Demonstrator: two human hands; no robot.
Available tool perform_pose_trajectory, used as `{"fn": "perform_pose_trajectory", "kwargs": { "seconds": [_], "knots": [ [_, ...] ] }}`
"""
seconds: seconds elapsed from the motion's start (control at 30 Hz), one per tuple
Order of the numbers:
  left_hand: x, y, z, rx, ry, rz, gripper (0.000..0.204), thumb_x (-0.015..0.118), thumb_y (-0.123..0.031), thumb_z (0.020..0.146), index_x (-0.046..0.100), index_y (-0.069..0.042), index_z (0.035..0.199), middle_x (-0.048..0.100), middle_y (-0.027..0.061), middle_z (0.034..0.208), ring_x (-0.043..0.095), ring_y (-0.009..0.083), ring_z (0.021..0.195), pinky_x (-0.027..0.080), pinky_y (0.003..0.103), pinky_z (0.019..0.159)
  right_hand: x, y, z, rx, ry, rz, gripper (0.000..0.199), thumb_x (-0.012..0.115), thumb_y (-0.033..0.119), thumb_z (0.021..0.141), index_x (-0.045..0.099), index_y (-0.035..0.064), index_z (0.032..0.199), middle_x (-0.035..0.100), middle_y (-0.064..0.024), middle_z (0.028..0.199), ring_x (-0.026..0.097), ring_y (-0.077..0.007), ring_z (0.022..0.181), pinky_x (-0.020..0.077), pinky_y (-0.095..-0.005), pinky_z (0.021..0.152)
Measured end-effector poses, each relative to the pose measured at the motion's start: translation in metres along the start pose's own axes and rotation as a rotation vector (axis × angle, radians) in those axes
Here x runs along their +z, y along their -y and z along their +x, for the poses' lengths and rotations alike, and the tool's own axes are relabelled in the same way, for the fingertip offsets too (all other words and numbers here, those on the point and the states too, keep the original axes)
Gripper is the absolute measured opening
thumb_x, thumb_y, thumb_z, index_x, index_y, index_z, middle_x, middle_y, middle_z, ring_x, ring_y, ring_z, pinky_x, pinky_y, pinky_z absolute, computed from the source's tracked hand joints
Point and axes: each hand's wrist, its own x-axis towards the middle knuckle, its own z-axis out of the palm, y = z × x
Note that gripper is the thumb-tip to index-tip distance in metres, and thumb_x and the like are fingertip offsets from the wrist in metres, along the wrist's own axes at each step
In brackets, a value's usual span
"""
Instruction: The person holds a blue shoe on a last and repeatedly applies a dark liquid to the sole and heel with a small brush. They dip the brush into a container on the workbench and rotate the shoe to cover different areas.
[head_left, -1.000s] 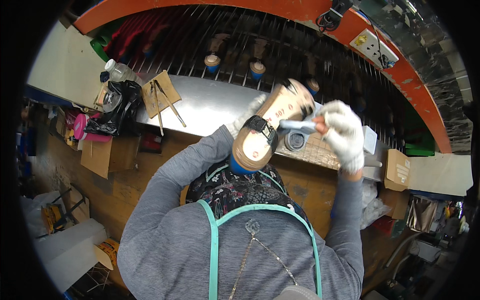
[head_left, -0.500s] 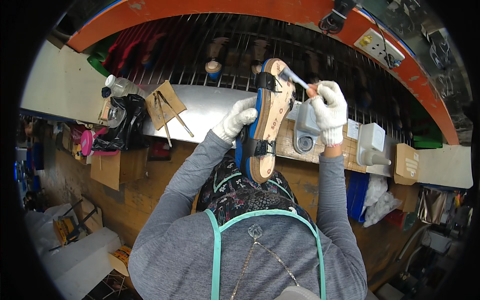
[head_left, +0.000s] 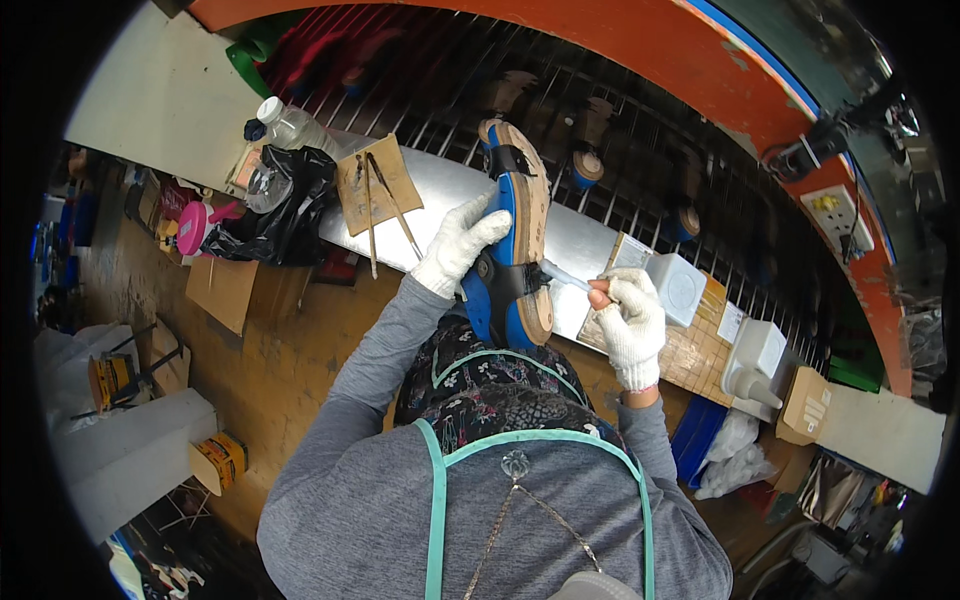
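- We look down over a person in a grey top and teal-strapped apron, both hands in white knit gloves, raised in front of the chest.
- Our left hand point(head_left: 458, 243) wraps its fingers around the edge of a sandal point(head_left: 512, 245), holding it upright on its side above the tabletop point(head_left: 590, 245); the tan sole faces right and the blue footbed with a black strap faces left.
- Our right hand point(head_left: 630, 322) is curled closed, pinching a small brush point(head_left: 562, 276) whose tip touches the sandal's sole edge near the lower end.
- Just right of that hand sit a white square container point(head_left: 678, 288) and a white bottle with a nozzle point(head_left: 755, 360).
- To the left lie a piece of cardboard with thin sticks point(head_left: 377, 185), a black bag point(head_left: 285, 205) and a clear plastic bottle point(head_left: 290, 127).
- Behind the tabletop, a dark wire rack point(head_left: 640, 140) holds more sandals.
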Motion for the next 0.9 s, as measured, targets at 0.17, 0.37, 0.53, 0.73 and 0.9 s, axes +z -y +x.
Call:
{"fn": "perform_pose_trajectory", "kwargs": {
  "seconds": [0.17,0.37,0.53,0.73,0.9],
  "knots": [
    [-0.013,-0.015,0.004,-0.011,-0.079,0.050,0.068,0.074,-0.037,0.093,0.051,0.006,0.140,0.065,0.0115,0.124,0.062,0.0162,0.109,0.050,0.031,0.098,0.022,0.005,0.030,-0.084,-0.002,-0.096,0.017,0.076,0.013,0.083,0.074,-0.0010,0.092,0.066,-0.0110,0.095,0.062,-0.0218,0.084,0.0482,-0.0322,0.073],
    [-0.041,-0.020,0.013,-0.010,-0.101,0.051,0.065,0.071,-0.040,0.095,0.053,0.004,0.139,0.065,0.0105,0.121,0.063,0.0158,0.107,0.051,0.030,0.096,0.055,-0.018,0.059,0.098,-0.006,0.146,0.023,0.069,0.023,0.092,0.072,0.0012,0.097,0.066,-0.0075,0.090,0.057,-0.0144,0.073,0.0441,-0.0266,0.065],
    [-0.048,-0.015,0.027,-0.069,-0.377,-0.229,0.071,0.061,-0.052,0.099,0.051,0.002,0.143,0.063,0.0116,0.128,0.061,0.0180,0.113,0.048,0.032,0.103,0.101,-0.047,0.051,0.358,0.017,0.793,0.047,0.055,0.055,0.101,0.058,0.0079,0.104,0.061,0.0010,0.095,0.051,-0.0063,0.074,0.0425,-0.0225,0.065],
    [-0.068,-0.009,0.067,-0.058,-0.534,-0.144,0.078,0.054,-0.057,0.101,0.045,0.004,0.148,0.054,0.0153,0.143,0.052,0.0213,0.129,0.041,0.033,0.110,0.145,-0.027,0.076,0.469,-0.001,0.813,0.059,0.080,0.019,0.089,0.048,0.0034,0.137,0.058,-0.0077,0.128,0.060,-0.0169,0.110,0.0505,-0.0300,0.094],
    [-0.116,-0.015,0.091,-0.112,-0.518,-0.135,0.078,0.048,-0.062,0.101,0.044,-0.001,0.150,0.053,0.0185,0.143,0.060,0.0236,0.117,0.049,0.038,0.103,0.179,-0.034,0.163,0.534,-0.126,1.271,0.038,0.067,0.000,0.092,0.051,0.0023,0.127,0.062,-0.0124,0.124,0.064,-0.0232,0.110,0.0560,-0.0415,0.095]
  ]
}}
